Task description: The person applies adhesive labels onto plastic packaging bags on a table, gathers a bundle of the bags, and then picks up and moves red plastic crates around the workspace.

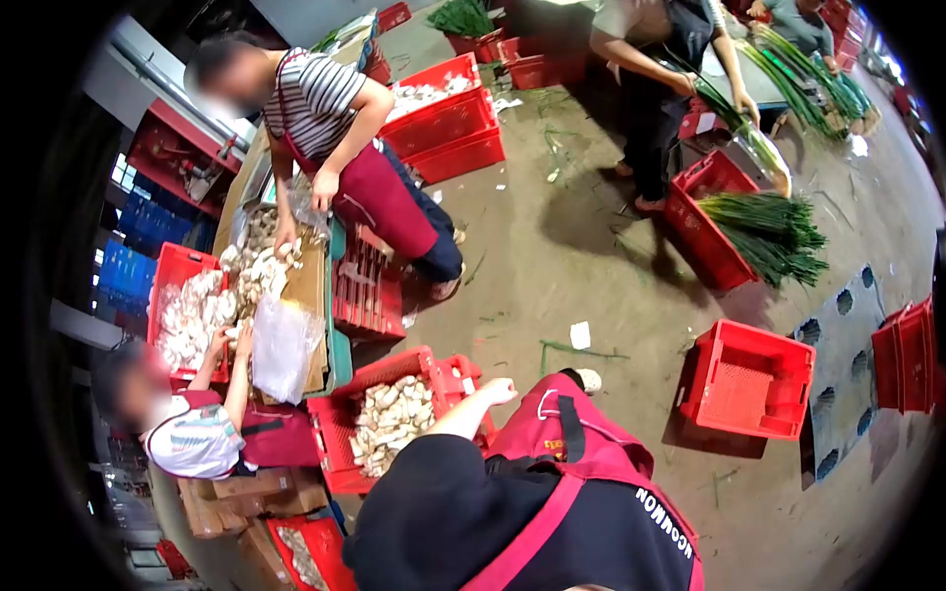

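My left hand [499, 391] is closed like a fist, with nothing visible in it. It hangs just right of a red crate [335, 448] holding pale, stubby mushrooms [392, 424], above the floor and beside my crimson apron [557, 419]. Whether it touches the crate's edge cannot be made out. My right hand does not show.
Two people work at a table [303, 281] with mushrooms and a plastic bag [284, 350]. A red crate [754, 379] stands on the floor at the right. Farther back, a person holds green onions beside a crate [702, 231] of greens. Stacked crates [453, 148] stand behind.
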